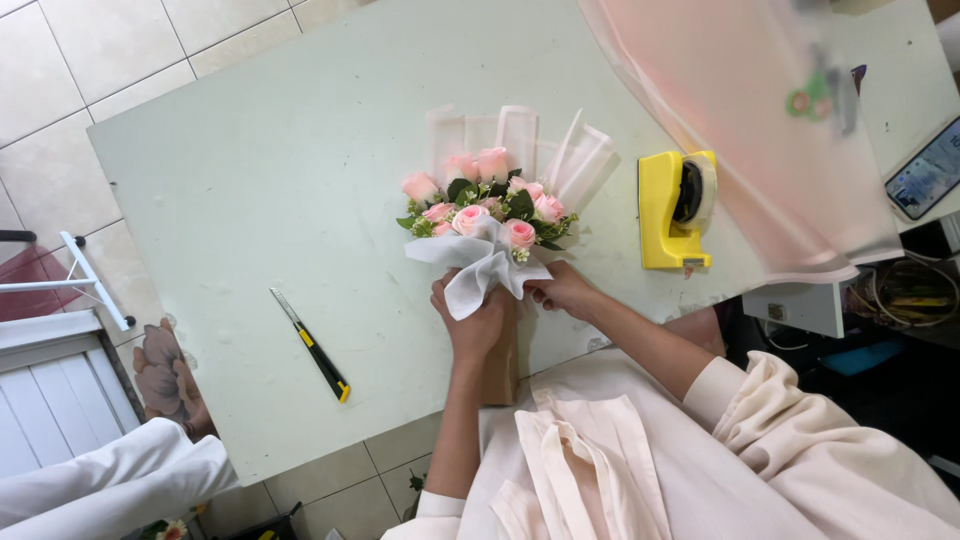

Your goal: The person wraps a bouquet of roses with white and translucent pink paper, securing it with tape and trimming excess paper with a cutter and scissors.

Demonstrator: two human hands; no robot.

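Lying under both hands, pale smooth table (250,170); just above them, round bouquet (490,205) of soft pink roses. Left hand (470,322) clenched round crinkled white wrap, right hand (562,290) pinching its edge. Beyond right hand, blocky yellow tape dispenser (675,212); off left, slim knife (312,346).

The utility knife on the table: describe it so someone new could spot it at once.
On the pale green table, look left of the rose bouquet held by both hands. The utility knife lies alone near the front edge, slim, black and yellow with a silver blade, unlike the chunky yellow tape dispenser on the right.
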